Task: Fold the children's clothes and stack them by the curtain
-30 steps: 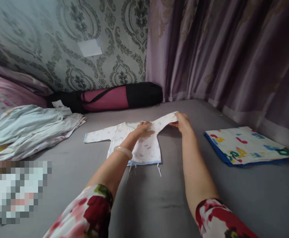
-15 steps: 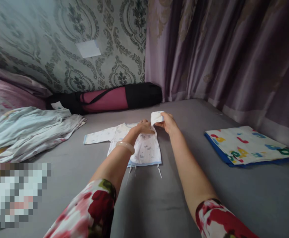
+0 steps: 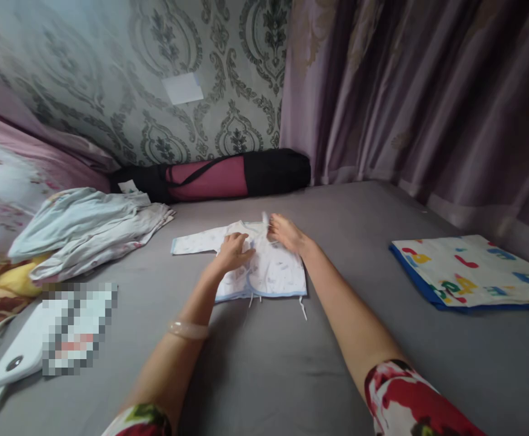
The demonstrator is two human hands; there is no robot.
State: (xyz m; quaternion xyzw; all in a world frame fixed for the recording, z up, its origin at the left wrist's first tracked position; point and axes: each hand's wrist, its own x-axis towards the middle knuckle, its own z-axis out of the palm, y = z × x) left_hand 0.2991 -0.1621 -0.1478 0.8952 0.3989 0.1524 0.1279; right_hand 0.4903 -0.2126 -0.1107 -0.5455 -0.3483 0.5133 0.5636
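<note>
A small white baby shirt (image 3: 273,277) with a faint print, blue edging and thin ties lies spread on the grey bed sheet (image 3: 264,363). One sleeve (image 3: 199,241) stretches out to the left. My left hand (image 3: 234,253) rests on the shirt's left front, fingers apart and pressing nothing into a grip. At the upper right of the shirt, my right hand (image 3: 286,232) has its fingers closed on the other sleeve, which is folded inward over the body. Part of that sleeve is hidden behind the fingers.
A folded cloth with colourful letters (image 3: 473,272) lies to the right. Along the wall is a long black and maroon bag (image 3: 209,178). Crumpled clothes (image 3: 96,224) are piled at left, near a white flat object with a dark round spot (image 3: 28,348). Curtains (image 3: 359,91) hang at right.
My right hand has brought the sleeve inward, leftward over the shirt. My left hand has moved left, from the shirt's right shoulder area to its left front. The view has shifted slightly left.
</note>
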